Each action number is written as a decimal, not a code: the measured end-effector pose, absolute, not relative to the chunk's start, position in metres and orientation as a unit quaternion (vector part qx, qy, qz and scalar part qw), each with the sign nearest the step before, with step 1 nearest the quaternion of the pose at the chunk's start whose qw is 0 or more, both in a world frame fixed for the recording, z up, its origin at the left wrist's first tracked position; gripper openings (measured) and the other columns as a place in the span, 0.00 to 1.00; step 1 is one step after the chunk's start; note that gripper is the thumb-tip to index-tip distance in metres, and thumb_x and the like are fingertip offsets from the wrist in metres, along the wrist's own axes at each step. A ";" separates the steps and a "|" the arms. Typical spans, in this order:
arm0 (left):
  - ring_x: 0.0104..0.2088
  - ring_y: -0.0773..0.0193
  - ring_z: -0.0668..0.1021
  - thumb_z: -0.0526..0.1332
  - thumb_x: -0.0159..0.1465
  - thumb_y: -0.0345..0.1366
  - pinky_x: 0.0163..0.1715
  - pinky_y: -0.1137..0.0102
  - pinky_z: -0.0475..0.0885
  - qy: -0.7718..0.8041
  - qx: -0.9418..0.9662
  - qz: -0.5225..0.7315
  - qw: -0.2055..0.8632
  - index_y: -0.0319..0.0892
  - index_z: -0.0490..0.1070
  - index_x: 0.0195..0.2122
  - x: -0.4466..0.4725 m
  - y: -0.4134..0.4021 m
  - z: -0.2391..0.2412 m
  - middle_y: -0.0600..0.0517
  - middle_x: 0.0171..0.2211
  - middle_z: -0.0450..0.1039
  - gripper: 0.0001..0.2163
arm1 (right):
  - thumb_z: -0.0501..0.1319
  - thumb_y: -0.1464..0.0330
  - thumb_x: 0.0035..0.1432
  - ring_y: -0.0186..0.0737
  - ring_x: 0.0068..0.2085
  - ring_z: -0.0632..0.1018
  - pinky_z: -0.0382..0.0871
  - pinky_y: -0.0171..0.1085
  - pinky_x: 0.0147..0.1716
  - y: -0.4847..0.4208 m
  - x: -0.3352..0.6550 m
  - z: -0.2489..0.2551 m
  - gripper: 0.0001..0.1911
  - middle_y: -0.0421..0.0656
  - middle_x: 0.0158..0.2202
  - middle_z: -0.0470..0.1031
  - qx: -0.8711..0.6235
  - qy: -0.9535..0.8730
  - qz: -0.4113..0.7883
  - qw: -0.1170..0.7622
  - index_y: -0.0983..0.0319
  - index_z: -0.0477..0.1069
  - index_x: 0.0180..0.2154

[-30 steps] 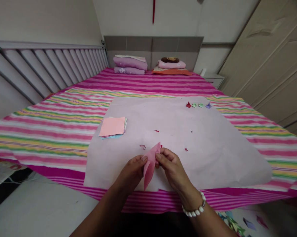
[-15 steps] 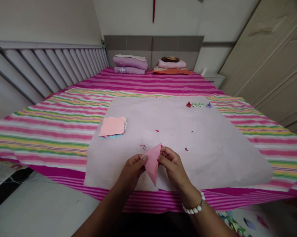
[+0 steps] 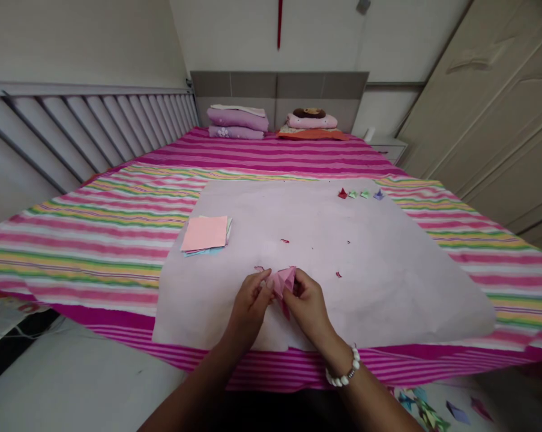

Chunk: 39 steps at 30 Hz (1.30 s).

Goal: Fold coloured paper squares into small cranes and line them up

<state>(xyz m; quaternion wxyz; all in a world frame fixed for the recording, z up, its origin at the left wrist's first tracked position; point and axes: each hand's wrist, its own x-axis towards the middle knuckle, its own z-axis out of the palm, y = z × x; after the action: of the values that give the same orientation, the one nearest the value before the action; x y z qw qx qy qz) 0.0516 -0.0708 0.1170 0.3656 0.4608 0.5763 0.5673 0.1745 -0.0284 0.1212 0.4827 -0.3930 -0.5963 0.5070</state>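
A folded piece of pink paper [image 3: 283, 279] is pinched between both my hands, low over a large pale sheet [image 3: 379, 270] spread on the striped bed. My left hand [image 3: 249, 301] grips its left side with closed fingers. Its right side is held by my right hand [image 3: 307, 302], which wears a white bead bracelet at the wrist. Much of the paper is hidden by my fingers.
A stack of square coloured papers [image 3: 206, 234], pink on top, lies left of my hands. Several small folded paper pieces [image 3: 359, 194] sit in a row at the sheet's far right. Tiny red scraps [image 3: 285, 241] dot the sheet. Folded bedding [image 3: 237, 120] lies by the headboard; coloured scraps [image 3: 426, 411] litter the floor.
Both hands moved forward and down toward the sheet. The pink paper, a long hanging triangle before, is now bunched smaller between my fingers.
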 end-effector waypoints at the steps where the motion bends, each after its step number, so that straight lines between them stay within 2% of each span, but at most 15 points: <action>1: 0.32 0.66 0.75 0.60 0.61 0.43 0.34 0.67 0.73 0.579 0.476 0.562 0.350 0.40 0.72 0.49 0.053 -0.071 0.117 0.46 0.43 0.71 0.18 | 0.60 0.72 0.49 0.36 0.27 0.70 0.63 0.34 0.27 -0.028 0.175 0.120 0.02 0.37 0.25 0.70 -0.400 -0.614 0.481 0.482 0.60 0.71 0.28; 3: 0.32 0.66 0.75 0.63 0.58 0.42 0.33 0.67 0.74 0.589 0.497 0.547 0.327 0.41 0.70 0.51 0.055 -0.072 0.118 0.44 0.49 0.68 0.21 | 0.60 0.73 0.49 0.37 0.29 0.70 0.63 0.35 0.28 -0.028 0.174 0.119 0.04 0.39 0.26 0.71 -0.396 -0.642 0.448 0.480 0.60 0.72 0.29; 5: 0.31 0.65 0.75 0.66 0.56 0.41 0.30 0.68 0.74 0.601 0.512 0.531 0.307 0.42 0.68 0.53 0.056 -0.072 0.120 0.43 0.50 0.67 0.24 | 0.59 0.75 0.47 0.39 0.31 0.72 0.64 0.35 0.30 -0.028 0.174 0.117 0.07 0.40 0.28 0.72 -0.386 -0.656 0.437 0.480 0.59 0.73 0.30; 9: 0.30 0.64 0.75 0.62 0.58 0.36 0.29 0.68 0.74 0.605 0.552 0.501 0.278 0.42 0.70 0.49 0.054 -0.069 0.122 0.46 0.40 0.73 0.17 | 0.58 0.77 0.47 0.39 0.30 0.72 0.65 0.36 0.30 -0.026 0.174 0.114 0.13 0.41 0.30 0.74 -0.397 -0.661 0.431 0.469 0.59 0.76 0.33; 11: 0.30 0.63 0.76 0.61 0.58 0.34 0.30 0.67 0.74 0.600 0.561 0.497 0.279 0.42 0.72 0.47 0.052 -0.067 0.122 0.46 0.39 0.75 0.15 | 0.57 0.78 0.46 0.40 0.31 0.73 0.66 0.37 0.31 -0.024 0.175 0.112 0.15 0.41 0.31 0.75 -0.396 -0.658 0.435 0.470 0.59 0.77 0.33; 17: 0.30 0.64 0.77 0.63 0.55 0.33 0.30 0.69 0.73 0.588 0.555 0.459 0.368 0.41 0.71 0.50 0.044 -0.065 0.122 0.47 0.41 0.75 0.19 | 0.57 0.77 0.44 0.41 0.31 0.74 0.66 0.38 0.32 -0.018 0.179 0.106 0.14 0.41 0.29 0.75 -0.412 -0.628 0.471 0.462 0.60 0.78 0.31; 19: 0.27 0.65 0.76 0.62 0.55 0.31 0.28 0.70 0.72 0.597 0.548 0.447 0.380 0.40 0.70 0.51 0.043 -0.065 0.122 0.48 0.38 0.75 0.21 | 0.58 0.76 0.45 0.41 0.31 0.74 0.66 0.38 0.31 -0.017 0.179 0.105 0.12 0.41 0.28 0.76 -0.418 -0.618 0.480 0.462 0.60 0.78 0.31; 22: 0.23 0.66 0.73 0.60 0.55 0.28 0.26 0.70 0.69 0.617 0.553 0.443 0.342 0.40 0.72 0.49 0.044 -0.064 0.120 0.52 0.31 0.75 0.19 | 0.59 0.75 0.48 0.40 0.30 0.74 0.66 0.38 0.31 -0.019 0.178 0.104 0.11 0.41 0.29 0.76 -0.408 -0.635 0.468 0.460 0.59 0.79 0.31; 24: 0.25 0.65 0.74 0.59 0.54 0.27 0.28 0.69 0.70 0.626 0.567 0.444 0.298 0.42 0.74 0.46 0.045 -0.062 0.117 0.51 0.31 0.76 0.17 | 0.58 0.76 0.49 0.41 0.32 0.74 0.66 0.38 0.33 -0.019 0.177 0.104 0.13 0.42 0.30 0.76 -0.395 -0.654 0.455 0.457 0.59 0.79 0.32; 28: 0.38 0.58 0.78 0.56 0.52 0.22 0.40 0.64 0.72 0.622 0.586 0.445 0.266 0.42 0.76 0.42 0.043 -0.059 0.111 0.49 0.38 0.79 0.18 | 0.56 0.78 0.46 0.41 0.34 0.75 0.67 0.38 0.35 -0.018 0.178 0.101 0.18 0.41 0.31 0.77 -0.387 -0.674 0.438 0.452 0.57 0.79 0.33; 31: 0.42 0.58 0.78 0.55 0.50 0.20 0.46 0.63 0.71 0.637 0.556 0.446 0.294 0.41 0.77 0.41 0.040 -0.056 0.109 0.48 0.41 0.79 0.20 | 0.55 0.78 0.43 0.41 0.35 0.75 0.66 0.38 0.37 -0.014 0.181 0.097 0.18 0.41 0.32 0.77 -0.391 -0.651 0.457 0.462 0.58 0.80 0.31; 33: 0.39 0.59 0.79 0.55 0.50 0.21 0.43 0.65 0.72 0.657 0.525 0.436 0.321 0.40 0.78 0.40 0.038 -0.055 0.110 0.49 0.39 0.80 0.20 | 0.56 0.78 0.40 0.40 0.34 0.74 0.66 0.37 0.36 -0.011 0.182 0.095 0.16 0.41 0.30 0.77 -0.405 -0.601 0.506 0.467 0.59 0.79 0.28; 36: 0.29 0.62 0.78 0.56 0.52 0.23 0.33 0.68 0.73 0.659 0.471 0.427 0.401 0.39 0.79 0.39 0.037 -0.053 0.115 0.52 0.28 0.79 0.17 | 0.57 0.77 0.39 0.37 0.28 0.73 0.65 0.35 0.30 -0.006 0.183 0.093 0.12 0.39 0.23 0.75 -0.420 -0.533 0.575 0.457 0.61 0.78 0.24; 39: 0.31 0.62 0.78 0.60 0.54 0.29 0.35 0.69 0.73 0.616 0.406 0.463 0.490 0.38 0.80 0.37 0.035 -0.052 0.117 0.51 0.28 0.80 0.11 | 0.59 0.74 0.41 0.36 0.24 0.72 0.65 0.34 0.26 -0.005 0.183 0.092 0.08 0.38 0.21 0.75 -0.417 -0.500 0.613 0.447 0.62 0.77 0.24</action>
<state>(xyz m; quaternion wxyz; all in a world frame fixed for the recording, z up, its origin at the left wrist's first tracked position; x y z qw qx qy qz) 0.0350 -0.0519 0.1174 0.4905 0.4065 0.6162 0.4632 0.1828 -0.0046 0.0921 0.4473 -0.4172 -0.5005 0.6127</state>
